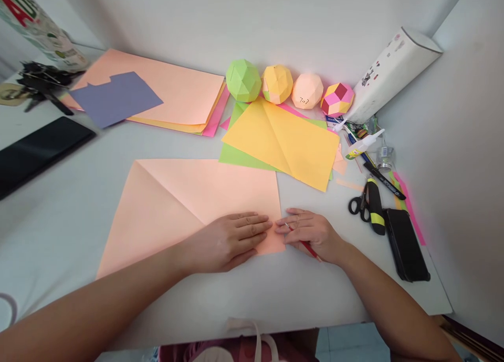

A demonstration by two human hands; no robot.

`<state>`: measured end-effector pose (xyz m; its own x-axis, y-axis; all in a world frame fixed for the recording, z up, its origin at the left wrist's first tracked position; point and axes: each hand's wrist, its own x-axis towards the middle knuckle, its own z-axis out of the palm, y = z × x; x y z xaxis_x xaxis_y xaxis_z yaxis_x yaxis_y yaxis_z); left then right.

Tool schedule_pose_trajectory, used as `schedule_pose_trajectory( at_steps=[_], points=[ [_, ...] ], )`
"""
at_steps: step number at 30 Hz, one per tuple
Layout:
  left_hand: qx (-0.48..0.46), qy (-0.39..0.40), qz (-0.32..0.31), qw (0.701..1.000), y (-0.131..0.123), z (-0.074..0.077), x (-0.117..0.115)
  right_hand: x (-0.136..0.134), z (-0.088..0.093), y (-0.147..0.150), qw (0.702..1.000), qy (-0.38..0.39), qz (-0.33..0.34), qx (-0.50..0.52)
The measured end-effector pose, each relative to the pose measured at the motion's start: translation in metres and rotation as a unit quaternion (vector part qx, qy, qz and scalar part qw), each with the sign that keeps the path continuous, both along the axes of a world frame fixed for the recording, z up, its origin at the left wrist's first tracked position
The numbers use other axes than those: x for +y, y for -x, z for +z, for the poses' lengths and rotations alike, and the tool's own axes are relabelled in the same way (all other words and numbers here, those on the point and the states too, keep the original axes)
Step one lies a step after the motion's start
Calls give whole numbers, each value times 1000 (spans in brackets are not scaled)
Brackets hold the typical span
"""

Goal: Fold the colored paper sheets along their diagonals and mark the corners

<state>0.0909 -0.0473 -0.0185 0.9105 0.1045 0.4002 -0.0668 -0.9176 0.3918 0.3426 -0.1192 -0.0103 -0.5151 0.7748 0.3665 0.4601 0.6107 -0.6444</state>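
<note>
A large peach sheet of paper lies flat on the desk in front of me, with a diagonal crease running from its upper left corner. My left hand rests on the sheet near its right end, palm down and fingers stretched out. At the sheet's right edge, my right hand has its fingertips on the paper. A thin red pencil or pen is tucked between the fingers of that hand, its pale tip toward the sheet. Part of the sheet's lower edge is hidden under my left forearm.
Behind lie a creased yellow sheet on green paper and four-colour paper balls, including a green ball. Scissors, a box cutter and a black case are at right. A dark phone sits left, beside stacked peach paper.
</note>
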Motion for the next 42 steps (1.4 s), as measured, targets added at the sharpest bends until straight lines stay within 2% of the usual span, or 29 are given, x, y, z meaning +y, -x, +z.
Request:
schedule_pose_trajectory(
  at_steps=[22, 30, 42],
  points=[
    [-18, 5, -15, 1000, 0, 5, -1, 2, 0, -4, 999, 18, -2, 37],
    [-27, -8, -11, 1000, -2, 5, -1, 1, 2, 0, 999, -16, 2, 34],
    [-29, -4, -12, 1000, -1, 6, -1, 1, 2, 0, 999, -21, 7, 29]
  ],
)
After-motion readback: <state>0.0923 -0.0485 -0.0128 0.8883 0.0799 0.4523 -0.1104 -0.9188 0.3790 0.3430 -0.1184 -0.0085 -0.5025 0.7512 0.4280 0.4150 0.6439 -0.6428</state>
